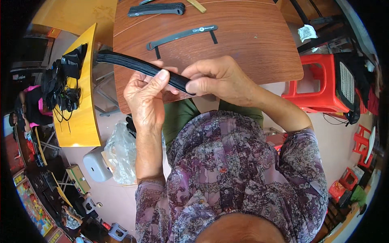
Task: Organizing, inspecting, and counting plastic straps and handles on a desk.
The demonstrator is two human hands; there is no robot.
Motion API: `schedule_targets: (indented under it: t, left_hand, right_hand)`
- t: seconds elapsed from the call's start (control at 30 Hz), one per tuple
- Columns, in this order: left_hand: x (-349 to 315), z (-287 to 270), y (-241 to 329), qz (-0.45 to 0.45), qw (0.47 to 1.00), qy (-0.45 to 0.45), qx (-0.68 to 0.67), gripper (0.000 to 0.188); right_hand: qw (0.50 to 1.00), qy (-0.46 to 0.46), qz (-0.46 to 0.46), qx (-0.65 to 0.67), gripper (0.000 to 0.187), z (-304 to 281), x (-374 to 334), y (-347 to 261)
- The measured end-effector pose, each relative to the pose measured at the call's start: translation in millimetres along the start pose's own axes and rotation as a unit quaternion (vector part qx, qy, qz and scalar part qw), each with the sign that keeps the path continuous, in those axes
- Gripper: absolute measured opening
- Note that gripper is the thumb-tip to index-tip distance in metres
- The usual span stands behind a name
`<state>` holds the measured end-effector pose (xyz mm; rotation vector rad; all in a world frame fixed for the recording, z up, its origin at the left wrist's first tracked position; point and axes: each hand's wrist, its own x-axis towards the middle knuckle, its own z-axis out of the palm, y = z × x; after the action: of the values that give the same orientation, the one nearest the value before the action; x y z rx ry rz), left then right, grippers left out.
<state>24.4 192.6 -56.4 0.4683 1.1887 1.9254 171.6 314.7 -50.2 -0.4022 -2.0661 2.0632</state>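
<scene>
A thick stack of black hook-and-loop straps (131, 63) is stretched between my hands above the table's near edge. My left hand (146, 94) grips the middle of the stack, thumb on top and fingers underneath. At the stack's right end, my right hand (221, 81) pinches the straps between thumb and fingers. Beyond my hands, a single grey strap (182, 37) with a slotted end lies on the table, and two short black strips (213, 37) stick out from under it. Another stack of dark straps (157, 9) lies farther back.
The brown wooden table (259, 48) has a rounded right corner. A yellow strip (197, 5) lies at its far side. On the left, a yellow table (83, 117) carries black cords and pouches (67, 87). Red stools (314, 83) stand right; a clear plastic bag (123, 154) sits lower left.
</scene>
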Motion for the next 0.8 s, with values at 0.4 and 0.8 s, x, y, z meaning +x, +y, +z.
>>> schedule_targets:
  t: [0.4,0.8]
  left_hand:
    - [0,0,2,-0.020,0.998,0.008,0.060,0.022]
    - [5,-2,1,-0.067,0.998,0.011,-0.014,0.016]
  right_hand:
    - [0.975,0.082,-0.099,-0.179,0.013,2,5,3]
    - [0.903,0.065,-0.290,-0.310,0.007,-3,3,10]
